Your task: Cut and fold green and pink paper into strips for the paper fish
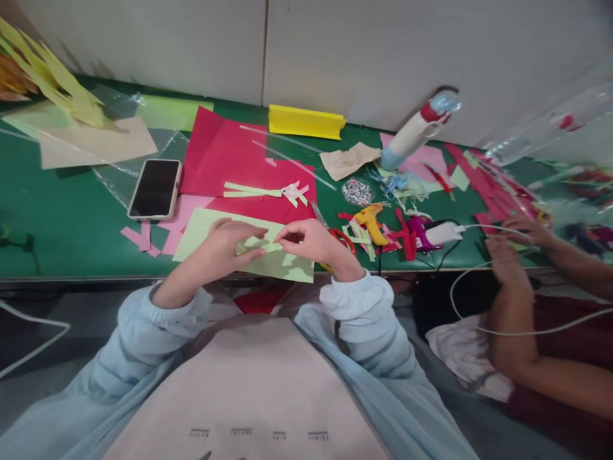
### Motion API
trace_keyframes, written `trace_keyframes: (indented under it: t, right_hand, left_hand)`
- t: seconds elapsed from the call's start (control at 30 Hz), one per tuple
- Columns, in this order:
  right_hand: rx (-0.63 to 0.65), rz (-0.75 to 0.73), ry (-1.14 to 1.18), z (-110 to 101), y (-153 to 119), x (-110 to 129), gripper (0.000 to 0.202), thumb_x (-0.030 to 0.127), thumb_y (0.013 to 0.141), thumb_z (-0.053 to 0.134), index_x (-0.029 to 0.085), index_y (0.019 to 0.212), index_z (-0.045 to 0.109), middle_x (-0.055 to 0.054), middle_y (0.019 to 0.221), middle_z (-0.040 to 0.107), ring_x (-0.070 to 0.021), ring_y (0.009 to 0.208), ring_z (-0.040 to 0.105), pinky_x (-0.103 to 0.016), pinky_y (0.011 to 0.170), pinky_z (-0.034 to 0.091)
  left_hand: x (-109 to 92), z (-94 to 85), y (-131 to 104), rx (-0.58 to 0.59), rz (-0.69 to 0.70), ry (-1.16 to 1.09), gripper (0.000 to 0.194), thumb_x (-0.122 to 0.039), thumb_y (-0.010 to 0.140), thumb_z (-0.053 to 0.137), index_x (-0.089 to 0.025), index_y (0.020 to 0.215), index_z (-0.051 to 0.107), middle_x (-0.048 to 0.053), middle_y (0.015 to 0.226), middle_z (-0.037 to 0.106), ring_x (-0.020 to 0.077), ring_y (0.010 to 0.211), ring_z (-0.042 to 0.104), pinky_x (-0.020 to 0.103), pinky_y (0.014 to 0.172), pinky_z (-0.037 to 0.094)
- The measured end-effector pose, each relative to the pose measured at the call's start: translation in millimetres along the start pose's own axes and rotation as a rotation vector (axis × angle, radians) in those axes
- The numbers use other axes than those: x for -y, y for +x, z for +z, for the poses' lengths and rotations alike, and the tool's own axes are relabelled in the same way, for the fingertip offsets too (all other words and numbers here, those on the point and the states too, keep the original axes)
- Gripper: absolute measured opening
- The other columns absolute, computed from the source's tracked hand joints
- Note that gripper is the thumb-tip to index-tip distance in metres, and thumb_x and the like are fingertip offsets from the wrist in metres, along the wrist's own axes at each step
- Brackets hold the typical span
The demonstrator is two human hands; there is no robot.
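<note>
Both hands are over a light green sheet of paper [297,269] at the table's front edge. My left hand [230,246] is over its left part, thumb and fingers apart, with nothing seen between them. My right hand [311,241] is pinched at the fingertips just to the right; anything between them is too small to name. Behind the hands, a woven pink and green paper piece with long strips [293,191] lies on red paper [220,153]. Scissors with red handles [343,239] lie partly hidden beside my right hand.
A phone [156,188] lies at the left. Right of my hands are a yellow glue gun [373,223], a purple glue gun [421,234] and paper scraps. A bottle [414,134] stands behind. Another person's hands [507,255] are at far right.
</note>
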State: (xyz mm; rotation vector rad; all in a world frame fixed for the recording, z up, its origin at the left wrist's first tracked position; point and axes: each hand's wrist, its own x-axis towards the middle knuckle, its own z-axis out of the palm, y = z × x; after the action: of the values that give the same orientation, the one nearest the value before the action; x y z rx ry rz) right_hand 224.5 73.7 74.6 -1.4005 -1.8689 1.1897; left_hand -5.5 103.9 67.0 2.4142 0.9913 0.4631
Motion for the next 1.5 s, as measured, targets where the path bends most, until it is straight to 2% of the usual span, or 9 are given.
trace_keyframes:
  t: [0.13, 0.23, 0.33, 0.47, 0.7, 0.9, 1.07, 1.23, 1.5]
  right_hand:
    - [-0.034, -0.004, 0.118, 0.5, -3.9, 4.9, 0.021, 0.027, 0.078, 0.064, 0.013, 0.089, 0.074, -0.003, 0.075, 0.07, -0.0098, 0.065, 0.06, -0.021, 0.062, 0.046]
    - [-0.168, -0.001, 0.314, 3.9, -3.6, 4.7, 0.034, 0.045, 0.083, 0.063, 0.013, 0.093, 0.073, -0.004, 0.077, 0.07, -0.009, 0.064, 0.06, -0.021, 0.061, 0.048]
    - [-0.232, 0.039, 0.456, 12.3, -2.3, 3.2, 0.05, 0.061, 0.077, 0.067, 0.013, 0.09, 0.073, -0.004, 0.072, 0.068, -0.0093, 0.062, 0.06, -0.02, 0.056, 0.046]
    - [-0.208, 0.087, 0.509, 25.4, -1.1, 3.3, 0.048, 0.058, 0.063, 0.081, 0.013, 0.077, 0.072, -0.003, 0.066, 0.066, -0.008, 0.056, 0.055, -0.02, 0.052, 0.043]
    - [-0.243, 0.107, 0.506, 26.3, -1.0, 5.3, 0.042, 0.053, 0.067, 0.079, 0.013, 0.071, 0.071, -0.004, 0.063, 0.068, -0.0075, 0.052, 0.053, -0.02, 0.048, 0.042]
    - [-0.219, 0.159, 0.404, 26.5, -1.1, 11.4, 0.038, 0.05, 0.069, 0.077, 0.012, 0.069, 0.074, -0.003, 0.055, 0.064, -0.008, 0.05, 0.054, -0.018, 0.045, 0.037]
    - [-0.278, 0.201, 0.416, 19.5, 0.8, 2.0, 0.04, 0.051, 0.065, 0.078, 0.012, 0.061, 0.071, -0.004, 0.055, 0.064, -0.0072, 0.048, 0.051, -0.019, 0.044, 0.035]
    - [-0.353, 0.231, 0.466, 8.8, 0.7, -11.4, 0.042, 0.053, 0.058, 0.082, 0.013, 0.057, 0.068, -0.003, 0.053, 0.063, -0.0068, 0.046, 0.049, -0.02, 0.043, 0.034]
    - [-0.441, 0.254, 0.482, -4.2, -4.6, -21.4, 0.044, 0.054, 0.054, 0.085, 0.013, 0.054, 0.067, -0.002, 0.05, 0.06, -0.0065, 0.046, 0.049, -0.02, 0.045, 0.035]
  left_hand:
    - [-9.8, -6.5, -0.3, 0.164, -0.158, -0.301, 0.035, -0.049, 0.087, 0.058, -0.019, 0.083, 0.076, 0.004, 0.082, 0.077, 0.0182, 0.075, 0.067, 0.03, 0.076, 0.048]
    - [-16.2, -6.5, -2.4, 0.165, -0.291, -0.477, 0.039, -0.051, 0.084, 0.061, -0.018, 0.067, 0.074, 0.003, 0.071, 0.074, 0.016, 0.067, 0.063, 0.027, 0.067, 0.045]
    - [-19.1, -3.2, -5.2, 0.123, -0.391, -0.615, 0.041, -0.055, 0.079, 0.066, -0.016, 0.071, 0.076, 0.006, 0.074, 0.076, 0.0169, 0.069, 0.063, 0.027, 0.068, 0.046]
    - [-20.1, 0.8, -7.8, 0.122, -0.432, -0.67, 0.046, -0.06, 0.076, 0.068, -0.015, 0.076, 0.078, 0.008, 0.078, 0.078, 0.0178, 0.071, 0.064, 0.026, 0.069, 0.046]
    - [-24.4, -1.1, -6.8, 0.154, -0.46, -0.658, 0.049, -0.063, 0.077, 0.065, -0.015, 0.08, 0.079, 0.009, 0.08, 0.079, 0.0186, 0.07, 0.066, 0.026, 0.067, 0.048]
    - [-25.6, 5.9, -2.5, 0.147, -0.484, -0.782, 0.048, -0.061, 0.073, 0.071, -0.015, 0.082, 0.077, 0.009, 0.081, 0.079, 0.023, 0.08, 0.073, 0.029, 0.075, 0.054]
    - [-23.0, 7.7, -5.0, 0.188, -0.539, -0.83, 0.045, -0.059, 0.069, 0.075, -0.015, 0.077, 0.076, 0.01, 0.076, 0.078, 0.0226, 0.076, 0.073, 0.03, 0.073, 0.055]
    - [-18.5, 3.8, -13.6, 0.242, -0.592, -0.775, 0.044, -0.059, 0.07, 0.073, -0.016, 0.08, 0.077, 0.009, 0.076, 0.078, 0.0196, 0.068, 0.07, 0.027, 0.061, 0.052]
    - [-6.0, 2.8, -25.8, 0.222, -0.631, -0.904, 0.045, -0.06, 0.064, 0.08, -0.018, 0.079, 0.078, 0.008, 0.076, 0.079, 0.0202, 0.075, 0.072, 0.029, 0.074, 0.057]
